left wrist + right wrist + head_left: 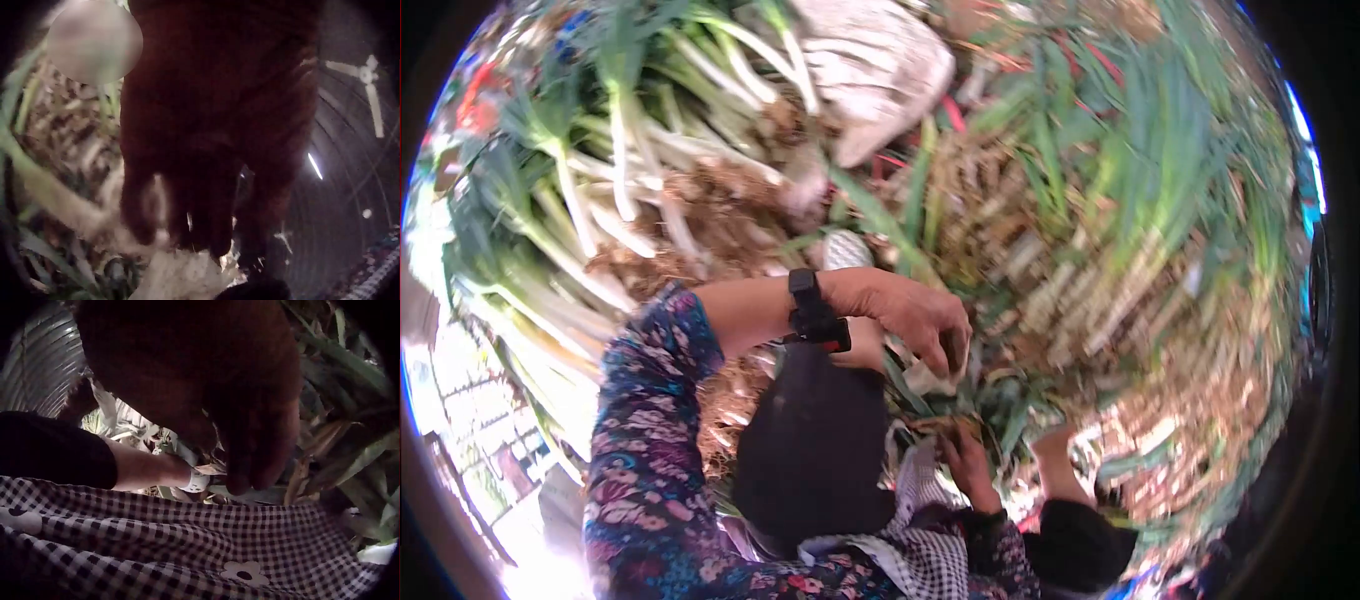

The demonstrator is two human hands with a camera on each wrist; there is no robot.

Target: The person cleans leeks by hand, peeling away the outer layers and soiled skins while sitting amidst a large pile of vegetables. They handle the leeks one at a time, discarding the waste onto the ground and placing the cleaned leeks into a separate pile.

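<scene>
My left hand (915, 315), with a black device strapped at the wrist, bends down over the greens and grips a pale, papery leek skin (930, 380). In the left wrist view that leek skin (181, 275) shows below the dark, curled fingers. A green leek leaf (880, 210) runs toward this hand from behind. Lower down, my right hand (968, 465) has its fingers curled at a brown dry leaf (940, 424). The right wrist view shows the dry leaf (211, 469) poking out beside the fingertips of the right hand (250, 444).
Leeks (620, 190) with roots lie heaped at the left, and more leeks (1130, 220) lie in rows at the right. A pale sack (875, 70) lies at the top. My dark-clad knee (810, 450) and checkered cloth (930, 550) are close below the hands. Loose leaves (350, 469) cover the ground.
</scene>
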